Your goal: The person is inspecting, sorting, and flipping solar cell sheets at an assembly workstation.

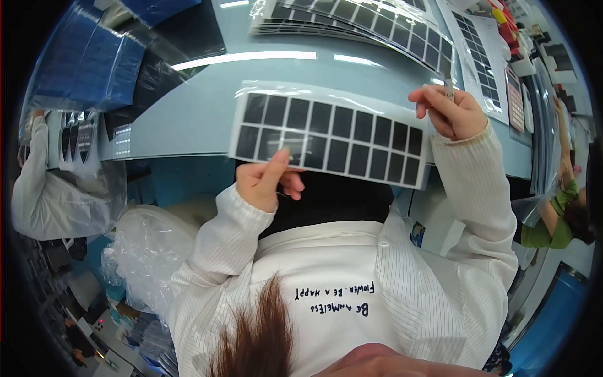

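My left hand (pixel 267 182) pinches the near edge of a sheet of black rectangular stickers (pixel 326 135), its thumb on top and fingers beneath. Clear film backs the sheet, and its two rows of black pieces are parted by white lines. The sheet is tilted, its near edge reaching past the table edge. Just beyond the sheet's right end, my right hand (pixel 453 112) is closed around a slim metal tool (pixel 448 88) that points away from me. Its exact kind is too small to make out. The right index finger sticks out toward the sheet, apart from it.
Similar sheets lie in a stack (pixel 358 25) at the table's far side. A pink calculator (pixel 515 100) and another sticker sheet (pixel 477 56) lie right. Blue wrapped blocks (pixel 88 63) stand left. A plastic-lined bin (pixel 154 251) is beside me; other people sit on both sides.
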### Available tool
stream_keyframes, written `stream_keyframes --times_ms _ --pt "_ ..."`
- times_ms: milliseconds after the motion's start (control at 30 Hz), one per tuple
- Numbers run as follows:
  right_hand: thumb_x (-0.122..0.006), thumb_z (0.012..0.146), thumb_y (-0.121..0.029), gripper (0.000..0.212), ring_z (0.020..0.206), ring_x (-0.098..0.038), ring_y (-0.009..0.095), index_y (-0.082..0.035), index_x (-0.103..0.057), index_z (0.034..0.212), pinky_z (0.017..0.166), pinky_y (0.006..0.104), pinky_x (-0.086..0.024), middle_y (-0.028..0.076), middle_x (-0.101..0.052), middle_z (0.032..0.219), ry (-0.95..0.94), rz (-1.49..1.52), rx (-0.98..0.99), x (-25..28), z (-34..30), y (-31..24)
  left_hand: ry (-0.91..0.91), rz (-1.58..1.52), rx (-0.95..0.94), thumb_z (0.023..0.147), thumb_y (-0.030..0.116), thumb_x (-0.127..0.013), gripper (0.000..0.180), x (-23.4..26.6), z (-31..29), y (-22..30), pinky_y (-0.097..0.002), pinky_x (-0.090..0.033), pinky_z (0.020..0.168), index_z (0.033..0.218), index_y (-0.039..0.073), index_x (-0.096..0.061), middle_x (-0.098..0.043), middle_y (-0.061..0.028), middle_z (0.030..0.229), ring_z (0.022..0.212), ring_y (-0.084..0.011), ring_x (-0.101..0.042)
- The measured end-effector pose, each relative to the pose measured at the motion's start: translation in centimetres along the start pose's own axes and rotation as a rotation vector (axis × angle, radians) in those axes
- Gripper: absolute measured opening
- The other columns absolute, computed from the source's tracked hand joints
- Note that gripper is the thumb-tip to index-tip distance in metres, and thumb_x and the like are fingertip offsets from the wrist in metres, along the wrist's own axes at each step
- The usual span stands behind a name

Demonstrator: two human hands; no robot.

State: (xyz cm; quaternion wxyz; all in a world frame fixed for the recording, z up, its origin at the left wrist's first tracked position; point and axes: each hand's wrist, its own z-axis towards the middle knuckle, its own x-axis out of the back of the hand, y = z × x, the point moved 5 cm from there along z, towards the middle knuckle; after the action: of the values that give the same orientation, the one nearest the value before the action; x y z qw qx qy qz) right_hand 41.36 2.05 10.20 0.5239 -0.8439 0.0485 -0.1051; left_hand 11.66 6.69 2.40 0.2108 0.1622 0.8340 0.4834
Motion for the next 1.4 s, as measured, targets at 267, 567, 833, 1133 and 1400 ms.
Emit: stream_keyframes --times_ms 267,567,833,1133,1400 --pt "-0.071 0.072 -0.013 0.015 0.063 -0.044 0.009 -0.002 -0.066 0.081 0.057 0.0225 -0.034 0.000 -0.050 0.072 0.150 -0.606 0.318 -0.4 -1.2 1.2 0.112 -0.038 -0.042 0.089 0.031 -0.053 0.044 2.1 -0.1 0.2 -0.0297 -0.051 0.056 0.069 -0.007 -0.061 -0.064 -0.0193 0.067 0.058 -0.0249 -0.064" --pt "-0.073 0.068 -0.011 0.015 0.059 -0.044 0.009 0.001 -0.067 0.076 0.056 0.0220 -0.035 0.002 -0.051 0.072 -0.023 -0.538 0.217 -1.3 -2.7 1.4 0.149 -0.056 -0.147 0.091 0.024 -0.052 0.032 2.8 -1.3 2.3 -0.0288 -0.051 0.053 0.070 0.000 -0.052 -0.062 -0.0191 0.062 0.056 -0.0236 -0.063" --pt "-0.072 0.075 -0.022 0.040 0.057 -0.049 0.007 -0.002 -0.060 0.108 0.054 0.0187 -0.040 0.010 -0.061 0.104 -0.103 -0.186 0.635 -2.2 -0.5 -5.0 -0.232 0.584 -0.647 0.087 0.010 -0.056 0.022 0.2 0.1 13.4 -0.0218 -0.040 0.043 0.071 -0.003 -0.060 -0.053 -0.0051 0.052 0.049 -0.0127 -0.058" --pt "-0.080 0.067 -0.023 0.045 0.080 -0.061 0.016 -0.002 -0.062 0.102 0.075 0.0271 -0.046 0.006 -0.065 0.086 0.094 -0.075 0.491 -3.2 -1.1 -5.4 -0.668 0.928 -0.617 0.089 0.025 -0.056 0.030 -5.6 4.6 16.6 -0.0232 -0.045 0.047 0.070 0.002 -0.060 -0.056 -0.0045 0.055 0.052 -0.0131 -0.058" --pt "-0.075 0.072 -0.013 0.033 0.080 -0.062 0.015 0.000 -0.059 0.098 0.076 0.0271 -0.049 0.006 -0.064 0.088 0.173 0.276 0.339 -1.9 0.3 -3.1 -0.390 0.766 -0.751 0.086 0.028 -0.060 0.027 -5.2 6.4 17.1 -0.0233 -0.044 0.051 0.080 0.003 -0.065 -0.056 -0.0015 0.060 0.056 -0.0105 -0.052"
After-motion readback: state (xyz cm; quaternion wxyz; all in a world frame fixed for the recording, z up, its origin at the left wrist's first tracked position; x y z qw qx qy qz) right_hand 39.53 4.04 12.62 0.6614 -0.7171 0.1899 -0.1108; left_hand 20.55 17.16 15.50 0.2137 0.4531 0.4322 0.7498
